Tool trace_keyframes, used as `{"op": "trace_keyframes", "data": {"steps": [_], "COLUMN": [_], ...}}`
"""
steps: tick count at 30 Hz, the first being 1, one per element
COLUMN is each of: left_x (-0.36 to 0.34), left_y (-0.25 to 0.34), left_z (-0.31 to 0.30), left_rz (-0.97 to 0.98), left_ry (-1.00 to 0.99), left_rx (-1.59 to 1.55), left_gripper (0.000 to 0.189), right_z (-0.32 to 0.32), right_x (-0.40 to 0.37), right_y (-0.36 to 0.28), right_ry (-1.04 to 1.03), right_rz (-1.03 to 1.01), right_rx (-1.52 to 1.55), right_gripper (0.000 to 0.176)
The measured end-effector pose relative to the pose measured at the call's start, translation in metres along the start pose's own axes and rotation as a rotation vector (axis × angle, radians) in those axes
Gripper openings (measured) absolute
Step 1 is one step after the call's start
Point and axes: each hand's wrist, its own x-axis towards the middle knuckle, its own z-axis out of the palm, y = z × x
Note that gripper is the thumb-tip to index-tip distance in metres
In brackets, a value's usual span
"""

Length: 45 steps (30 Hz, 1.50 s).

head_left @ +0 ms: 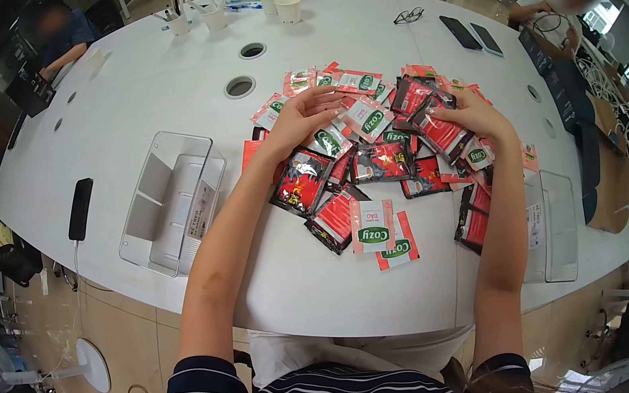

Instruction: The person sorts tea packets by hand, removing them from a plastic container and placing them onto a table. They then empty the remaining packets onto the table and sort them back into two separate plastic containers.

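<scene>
A pile of pink-and-white Cozy tea sachets (369, 117) mixed with black-and-red coffee sachets (382, 161) spreads over the white table in front of me. My left hand (306, 123) rests on the pile's left side, fingers loosely curved and touching the Cozy sachets, with no grip on one visible. On the right side, my right hand (474, 116) has its thumb pressed on a black-and-red coffee sachet (438, 129); the fingers beneath are partly hidden. Two Cozy sachets (372, 226) lie at the pile's near edge.
Clear divided trays flank the pile: the left tray (143, 221) and right tray (559, 230), partly behind my forearm. A black phone (81, 209) with a cable lies left. Paper cups (289, 9), glasses (409, 16) and two phones (459, 33) sit farther back. Other people sit around the table.
</scene>
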Motion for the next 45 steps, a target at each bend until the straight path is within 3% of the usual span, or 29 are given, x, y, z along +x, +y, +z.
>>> {"op": "trace_keyframes", "data": {"steps": [1, 4, 5, 8, 12, 15, 21, 29, 34, 35, 36, 39, 43, 45], "left_x": [0.000, 0.001, 0.001, 0.003, 0.005, 0.002, 0.003, 0.003, 0.004, 0.002, 0.000, 0.002, -0.001, 0.003], "left_y": [-0.001, -0.003, -0.005, -0.004, -0.004, -0.007, -0.006, -0.005, -0.008, -0.004, 0.000, -0.008, -0.004, -0.003], "left_z": [0.000, -0.001, -0.001, 0.000, 0.001, 0.001, 0.000, 0.001, 0.000, 0.003, 0.005, 0.001, 0.003, 0.006], "left_rz": [0.005, 0.032, 0.044, 0.069, 0.076, 0.075, 0.024, 0.044, 0.096, 0.083, 0.070, 0.089, 0.091, 0.192], "left_ry": [-0.007, -0.018, -0.015, -0.031, -0.044, -0.046, -0.034, -0.031, -0.030, -0.010, 0.007, 0.001, -0.014, -0.050], "left_rx": [0.015, 0.052, 0.053, 0.036, 0.026, 0.028, 0.063, 0.069, 0.092, 0.088, 0.081, 0.193, 0.275, 0.459], "left_gripper": [0.049, 0.048, 0.047, 0.046, 0.045, 0.045, 0.044, 0.044, 0.045, 0.050, 0.056, 0.071, 0.079, 0.078], "right_z": [-0.008, -0.008, -0.010, -0.007, 0.018, 0.038, 0.031, 0.037, 0.075, 0.088, 0.097, 0.113, 0.105, 0.091], "right_x": [0.000, -0.018, -0.020, -0.015, -0.012, -0.006, -0.006, -0.004, 0.017, 0.026, 0.032, 0.028, 0.013, 0.020], "right_y": [-0.004, -0.008, -0.013, -0.007, -0.025, -0.020, -0.023, -0.033, -0.042, -0.034, -0.024, -0.033, -0.058, -0.055], "right_ry": [0.065, 0.390, 0.390, 0.439, 0.276, 0.125, 0.145, 0.443, 0.623, 0.611, 0.599, 0.466, 0.365, 0.449], "right_rz": [0.122, 0.197, 0.219, 0.035, -0.255, -0.234, -0.152, -0.237, -0.352, -0.363, -0.353, -0.368, -0.409, -0.448], "right_rx": [-0.317, -0.575, -0.525, -0.381, -0.391, -0.411, -0.469, -0.334, -0.032, 0.028, -0.108, 0.231, 0.300, 0.274], "right_gripper": [0.056, 0.056, 0.057, 0.060, 0.072, 0.090, 0.099, 0.092, 0.097, 0.099, 0.095, 0.091, 0.086, 0.086]}}
